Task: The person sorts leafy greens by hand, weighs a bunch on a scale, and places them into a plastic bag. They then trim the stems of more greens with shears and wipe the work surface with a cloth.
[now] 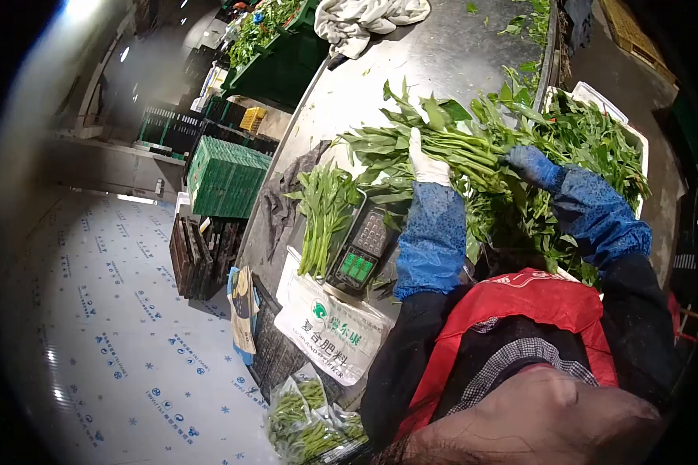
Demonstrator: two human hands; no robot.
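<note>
My left hand [429, 160], in a white glove, is wrapped around a bunch of long-stemmed leafy greens [467, 153] that look like water spinach. At the cut ends of the stems, my right hand [533, 166] in a blue glove has its fingers closed on them. The leaves point left, over the metal table. Another bunch of greens [322, 221] lies left of my left sleeve, beside a digital scale [359, 249] with a keypad and lit green display. Loose greens [531, 217] spread below and between my arms.
A white foam box [642, 147] heaped with greens stands at right. A printed white sack [329, 325] and bagged greens [310, 418] lie at lower left. Crumpled cloth [364, 19] rests on the metal table [349, 85]. Green crates [229, 177] are stacked left of it.
</note>
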